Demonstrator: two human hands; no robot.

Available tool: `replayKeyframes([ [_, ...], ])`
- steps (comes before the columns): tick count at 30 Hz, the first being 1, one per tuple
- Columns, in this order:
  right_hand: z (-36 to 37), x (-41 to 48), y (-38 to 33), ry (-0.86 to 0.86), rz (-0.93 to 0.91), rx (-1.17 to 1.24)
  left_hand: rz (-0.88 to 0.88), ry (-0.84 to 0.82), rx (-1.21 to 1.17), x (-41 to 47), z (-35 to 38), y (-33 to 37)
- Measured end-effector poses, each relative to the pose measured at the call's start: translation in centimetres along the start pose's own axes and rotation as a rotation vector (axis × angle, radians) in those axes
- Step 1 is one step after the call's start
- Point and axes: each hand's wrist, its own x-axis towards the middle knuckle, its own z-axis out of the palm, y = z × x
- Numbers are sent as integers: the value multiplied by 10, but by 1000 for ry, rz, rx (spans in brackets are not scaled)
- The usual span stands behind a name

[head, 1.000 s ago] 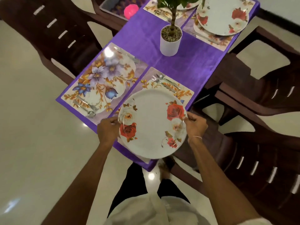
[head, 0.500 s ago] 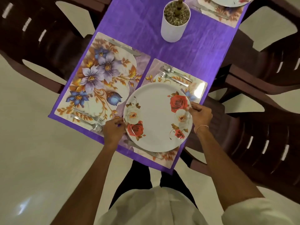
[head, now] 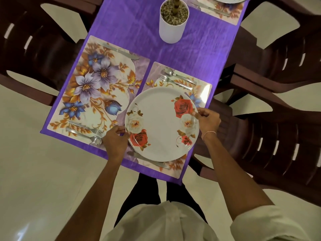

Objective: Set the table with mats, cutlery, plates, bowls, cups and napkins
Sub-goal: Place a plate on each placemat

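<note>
Head view. Long narrow surface [head: 135, 32], covered in purple, runs away from the person. Pale glossy floor [head: 34, 171] all round, w/ light glare. Dark brown slatted chairs: L chair [head: 34, 49] on one side, R chairs [head: 281, 54] on the other, two of them. White pot [head: 172, 32] filled w/ gravel stands mid-surface, a thin stem rising out of frame. Far mat [head: 224, 14] at top R is cut off by the frame edge.

At the near end, two floral mats lie just beside each other.
- L mat [head: 97, 87]: big purple & blue flowers, gold leaves. Knife [head: 119, 50] along its far edge, cutlery pair [head: 86, 132] (fork + spoon) along its near edge.
- R mat [head: 205, 87]: same style, mostly hidden by the plate. Spoon [head: 178, 75] and fork [head: 175, 82] lie side by side on its far part, just past the plate. Near knife [head: 152, 160] lies at its near edge, partly under the plate rim.

Plate [head: 159, 122]: round, white, glossy. Red & cream roses w/ leaves sit in two clusters, one each side; the centre is plain. It's over the middle of the R mat; can't tell if it rests on the mat or hangs just above it.

L hand [head: 115, 141] pinches the L rim by the cream rose. R hand [head: 208, 120] pinches the R rim near the big red rose. Thin bracelet [head: 209, 133] on the R wrist. The person stands at the near end in a pale shirt and dark trousers.
</note>
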Motion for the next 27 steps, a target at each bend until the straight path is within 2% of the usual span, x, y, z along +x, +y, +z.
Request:
replayKeyframes([
  [8,-1,8,-5,17,26,6,-3,39,43,2,7,6],
  [16,9,-3,-26,160,35,-248,-33,121,100,-1,11,18],
  [22,10,-13,-48,235,31,-332,-35,91,84,4,2,18],
  [27,5,-23,-55,225,27,-289,-23,49,5,11,-14,10],
])
